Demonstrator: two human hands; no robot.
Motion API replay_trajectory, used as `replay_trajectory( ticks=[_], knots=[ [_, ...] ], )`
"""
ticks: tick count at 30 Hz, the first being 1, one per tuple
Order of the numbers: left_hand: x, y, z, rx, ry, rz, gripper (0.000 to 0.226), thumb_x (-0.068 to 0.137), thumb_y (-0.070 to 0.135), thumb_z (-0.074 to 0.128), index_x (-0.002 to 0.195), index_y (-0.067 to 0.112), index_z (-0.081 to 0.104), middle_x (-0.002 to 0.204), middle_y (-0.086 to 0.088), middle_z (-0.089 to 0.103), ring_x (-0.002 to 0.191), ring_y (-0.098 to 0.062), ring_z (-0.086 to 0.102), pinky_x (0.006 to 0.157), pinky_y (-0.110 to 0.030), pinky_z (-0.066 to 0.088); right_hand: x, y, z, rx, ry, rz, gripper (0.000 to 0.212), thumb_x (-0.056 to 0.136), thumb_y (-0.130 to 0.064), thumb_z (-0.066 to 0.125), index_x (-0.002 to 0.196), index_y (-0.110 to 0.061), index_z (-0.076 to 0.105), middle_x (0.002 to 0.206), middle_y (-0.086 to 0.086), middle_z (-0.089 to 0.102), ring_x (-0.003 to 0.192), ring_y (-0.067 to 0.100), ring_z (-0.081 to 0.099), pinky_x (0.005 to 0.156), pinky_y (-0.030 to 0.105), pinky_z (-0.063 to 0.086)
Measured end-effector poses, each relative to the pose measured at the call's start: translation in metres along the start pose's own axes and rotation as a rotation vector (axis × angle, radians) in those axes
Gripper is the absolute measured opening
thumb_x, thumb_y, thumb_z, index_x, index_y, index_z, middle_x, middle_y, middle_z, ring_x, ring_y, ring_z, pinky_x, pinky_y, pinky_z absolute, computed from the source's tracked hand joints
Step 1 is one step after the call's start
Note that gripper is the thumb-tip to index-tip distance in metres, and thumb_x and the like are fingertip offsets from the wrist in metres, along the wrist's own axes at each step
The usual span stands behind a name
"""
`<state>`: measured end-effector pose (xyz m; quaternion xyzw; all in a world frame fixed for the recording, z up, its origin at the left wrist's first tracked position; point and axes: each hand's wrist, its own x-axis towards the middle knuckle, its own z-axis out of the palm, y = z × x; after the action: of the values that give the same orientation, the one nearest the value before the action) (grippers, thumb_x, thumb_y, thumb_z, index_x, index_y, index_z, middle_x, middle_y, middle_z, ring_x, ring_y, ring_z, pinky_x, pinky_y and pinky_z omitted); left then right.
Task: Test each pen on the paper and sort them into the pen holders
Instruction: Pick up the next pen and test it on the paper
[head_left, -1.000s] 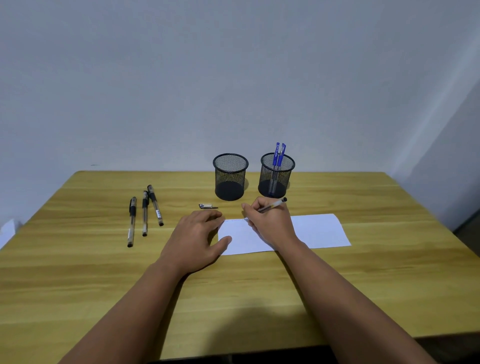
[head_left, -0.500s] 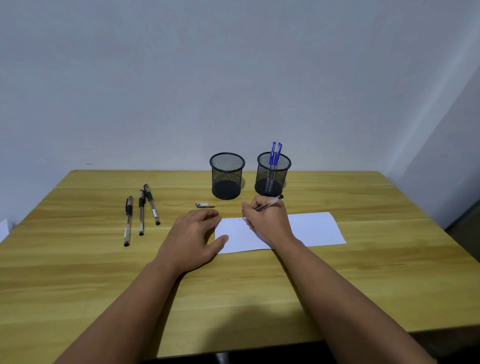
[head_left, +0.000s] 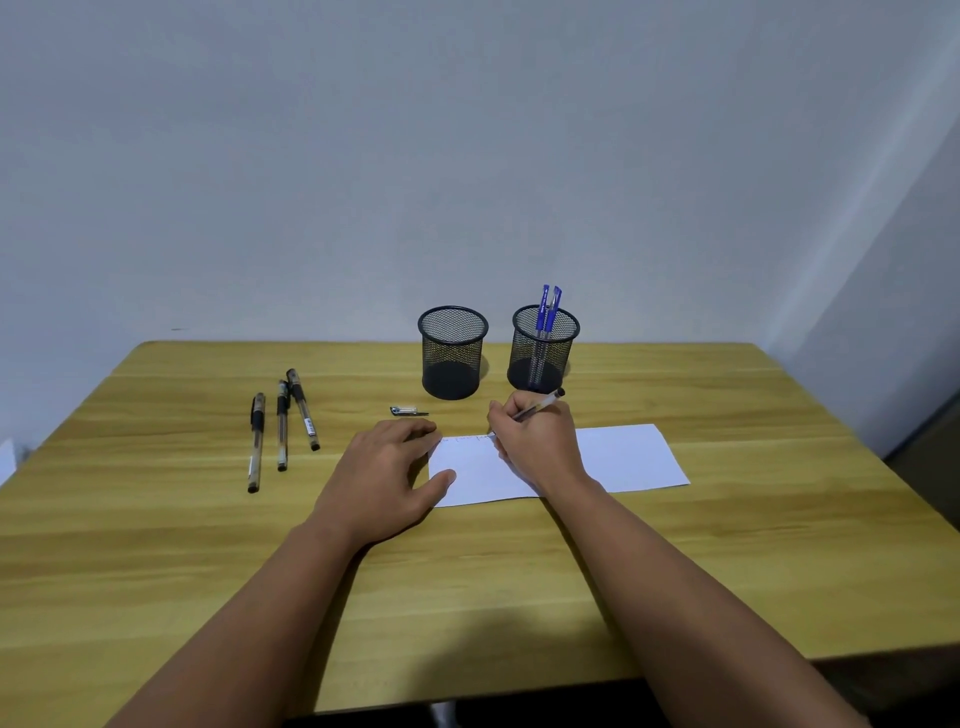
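Observation:
My right hand (head_left: 537, 441) grips a clear pen (head_left: 540, 405) in a writing hold, its tip on the top left part of the white paper (head_left: 623, 457), where faint marks show. My left hand (head_left: 387, 475) lies flat with straight fingers on the paper's left edge. A pen cap (head_left: 409, 411) rests on the table behind that hand. Three capped black pens (head_left: 282, 423) lie side by side at the left. Two black mesh holders stand at the back: the left holder (head_left: 452, 353) looks empty, the right holder (head_left: 544, 348) has two blue pens (head_left: 546, 312) in it.
The wooden table (head_left: 182, 545) ends at a grey wall behind the holders. Its front edge runs near the bottom of the view. A white object (head_left: 6, 460) shows past the table's left edge.
The pen tip in my right hand has moved a little to the right along the paper's top edge, leaving faint marks. My left hand has stayed on the paper.

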<state>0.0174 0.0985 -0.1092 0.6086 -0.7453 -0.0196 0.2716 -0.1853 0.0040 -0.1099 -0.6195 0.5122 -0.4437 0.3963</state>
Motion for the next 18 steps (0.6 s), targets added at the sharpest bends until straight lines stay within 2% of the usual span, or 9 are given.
replay_trajectory(
  ticks=[3,6,8,15,18],
  knots=[
    [0.0,-0.0003,0.0007,-0.001,0.0,0.002,0.058,0.088,0.058,0.057,0.131,0.022,0.067,0.136,0.008,0.061,0.128,-0.013,0.052,0.103,-0.043,0.046,0.0011,0.0,-0.0016,0.02,0.035,0.01,0.038,0.099,-0.027,0.071,0.07,-0.003,0.063,0.066,0.02,0.069,0.061,0.036,0.068,0.058,0.039,0.06],
    [0.0004,-0.0005,0.0008,-0.004,0.004,0.003,0.057,0.087,0.058,0.058,0.13,0.021,0.067,0.135,0.008,0.061,0.128,-0.013,0.053,0.103,-0.043,0.046,0.0022,0.0017,-0.0002,-0.06,0.028,-0.021,0.037,0.093,-0.032,0.071,0.066,-0.007,0.062,0.062,0.014,0.067,0.067,0.042,0.07,0.059,0.052,0.062],
    [0.0009,0.0003,0.0007,-0.009,0.003,0.003,0.057,0.087,0.057,0.058,0.13,0.021,0.068,0.135,0.008,0.062,0.127,-0.013,0.053,0.103,-0.043,0.046,0.0028,0.0024,0.0,-0.09,0.033,-0.041,0.037,0.09,-0.032,0.07,0.065,-0.007,0.061,0.06,0.012,0.063,0.068,0.043,0.068,0.058,0.055,0.06],
    [0.0011,-0.0001,0.0007,-0.002,0.008,0.005,0.057,0.087,0.057,0.058,0.13,0.021,0.067,0.135,0.008,0.062,0.127,-0.013,0.053,0.103,-0.043,0.046,0.0031,0.0029,0.0,-0.118,0.057,-0.058,0.039,0.092,-0.033,0.067,0.065,-0.005,0.059,0.06,0.017,0.061,0.067,0.045,0.065,0.052,0.054,0.058],
    [0.001,0.0003,0.0009,0.004,0.006,0.003,0.059,0.087,0.059,0.057,0.131,0.022,0.067,0.136,0.009,0.061,0.128,-0.013,0.052,0.104,-0.042,0.045,0.0028,0.0021,0.0002,-0.062,0.048,-0.032,0.041,0.091,-0.034,0.066,0.065,-0.004,0.055,0.062,0.023,0.057,0.069,0.052,0.061,0.051,0.047,0.055]
  ],
)
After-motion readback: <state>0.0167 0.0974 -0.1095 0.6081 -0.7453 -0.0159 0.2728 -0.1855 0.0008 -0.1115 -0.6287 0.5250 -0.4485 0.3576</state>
